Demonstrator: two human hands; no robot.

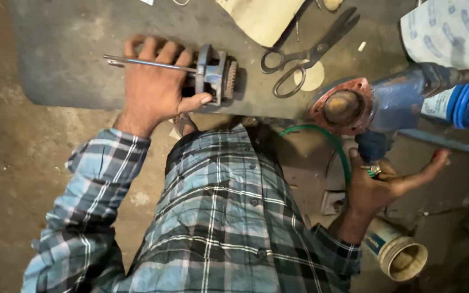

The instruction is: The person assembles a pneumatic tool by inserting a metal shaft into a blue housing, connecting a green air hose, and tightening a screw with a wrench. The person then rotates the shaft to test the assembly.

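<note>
Gripping a small blue bench vise (213, 73), the left hand (156, 87) lies clenched over its body and steel handle bar (147, 63) on the grey worktop (61, 59); the right hand (384, 182) is released, palm spread, under a blue pump body (397, 100).

Left to right: one vise on the worktop's near edge, one pair of scissors (305, 57) just beside it, one pump with a rusty round flange (343, 107), and one green hose (335, 144) curving below the flange. One ring (374, 170) sits on the right hand. One open cylindrical can (400, 252) lies on the floor by the right wrist; its contents cannot be made out.
</note>
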